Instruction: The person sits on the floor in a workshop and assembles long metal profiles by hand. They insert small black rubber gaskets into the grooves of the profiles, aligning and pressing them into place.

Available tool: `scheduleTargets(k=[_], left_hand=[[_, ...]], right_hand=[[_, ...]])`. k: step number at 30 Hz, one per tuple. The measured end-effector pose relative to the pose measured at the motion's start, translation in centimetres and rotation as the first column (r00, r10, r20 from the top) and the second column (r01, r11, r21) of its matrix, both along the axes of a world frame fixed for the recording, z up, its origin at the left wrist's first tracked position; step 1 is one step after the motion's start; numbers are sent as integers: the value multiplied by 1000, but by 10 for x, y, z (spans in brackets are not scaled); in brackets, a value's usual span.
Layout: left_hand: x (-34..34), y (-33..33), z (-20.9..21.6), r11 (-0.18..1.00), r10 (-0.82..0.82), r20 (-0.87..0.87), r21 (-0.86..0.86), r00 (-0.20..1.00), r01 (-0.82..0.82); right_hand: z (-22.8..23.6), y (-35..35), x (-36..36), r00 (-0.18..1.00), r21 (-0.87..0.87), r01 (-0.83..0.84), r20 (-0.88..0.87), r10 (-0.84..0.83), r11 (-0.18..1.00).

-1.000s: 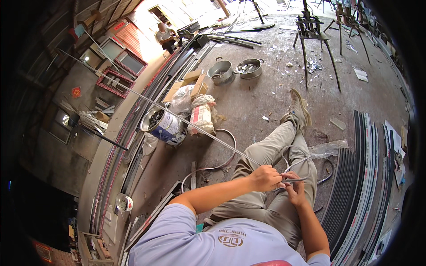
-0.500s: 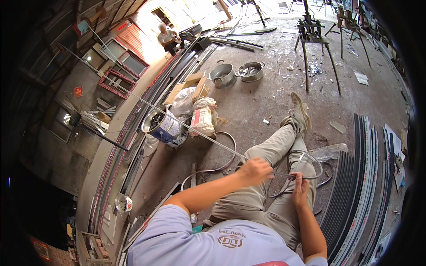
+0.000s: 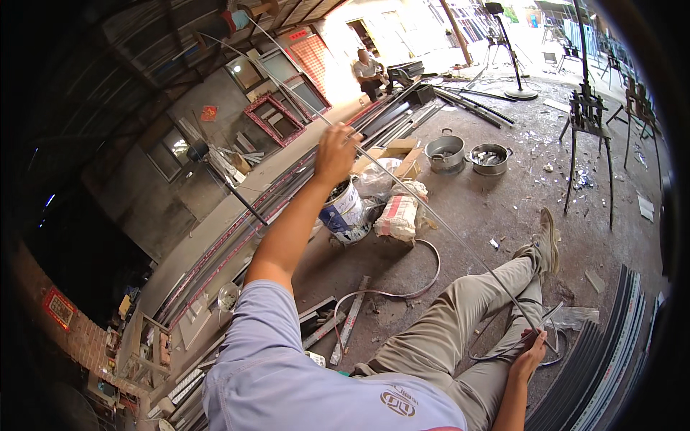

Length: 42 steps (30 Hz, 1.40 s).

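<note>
A long, thin grey strip (image 3: 463,242) stretches diagonally between my two hands. My left hand (image 3: 336,154) is raised at arm's length to the upper left, above the white-and-blue bucket, with its fingers closed round the strip. Beyond it the strip runs up towards a spool (image 3: 236,21) under the roof. My right hand (image 3: 530,353) rests low by my right leg, its fingers closed on the strip near my knee. Loose loops lie about that hand, and a curved length of band (image 3: 439,269) lies on the floor left of my legs.
Beside the bucket (image 3: 343,215) sits a red-and-white wrapped bundle (image 3: 397,218). Two metal pots (image 3: 445,165) stand farther off. Dark and pale profile bars (image 3: 575,366) lie at my right. Metal stands (image 3: 589,113) are at the far right. Another person (image 3: 368,73) sits at the back.
My left hand has moved from beside my right hand far out to the upper left, and the strip now spans between them. The view has turned left.
</note>
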<state>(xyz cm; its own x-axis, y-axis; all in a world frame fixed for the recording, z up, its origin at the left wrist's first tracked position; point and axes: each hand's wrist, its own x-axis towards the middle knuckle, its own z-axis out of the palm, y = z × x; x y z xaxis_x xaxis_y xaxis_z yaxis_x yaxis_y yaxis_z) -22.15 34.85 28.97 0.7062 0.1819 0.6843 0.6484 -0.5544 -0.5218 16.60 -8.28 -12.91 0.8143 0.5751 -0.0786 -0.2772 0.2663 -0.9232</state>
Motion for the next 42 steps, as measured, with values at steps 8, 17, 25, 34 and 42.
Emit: scheduleTargets(k=[8, 17, 25, 34, 42], left_hand=[[8, 30, -52, 970, -2, 378, -223, 926, 93], [73, -62, -254, 762, -32, 403, -583, 915, 283], [129, -195, -321, 278, -163, 272, -910, 948, 308], [149, -219, -305, 249, -368, 289, -885, 884, 393], [138, -208, -318, 279, -287, 293, -885, 912, 373]], right_hand=[[-22, 5, 12, 998, 77, 5, -60, -1, 997], [1, -1, 5, 999, -17, 6, 33, -6, 1000], [17, -2, -2, 999, -15, -2, 48, 3, 1000], [19, 0, -2, 997, -41, -28, 68, 30, 999], [22, 1, -5, 992, -105, -25, 123, 38, 994]])
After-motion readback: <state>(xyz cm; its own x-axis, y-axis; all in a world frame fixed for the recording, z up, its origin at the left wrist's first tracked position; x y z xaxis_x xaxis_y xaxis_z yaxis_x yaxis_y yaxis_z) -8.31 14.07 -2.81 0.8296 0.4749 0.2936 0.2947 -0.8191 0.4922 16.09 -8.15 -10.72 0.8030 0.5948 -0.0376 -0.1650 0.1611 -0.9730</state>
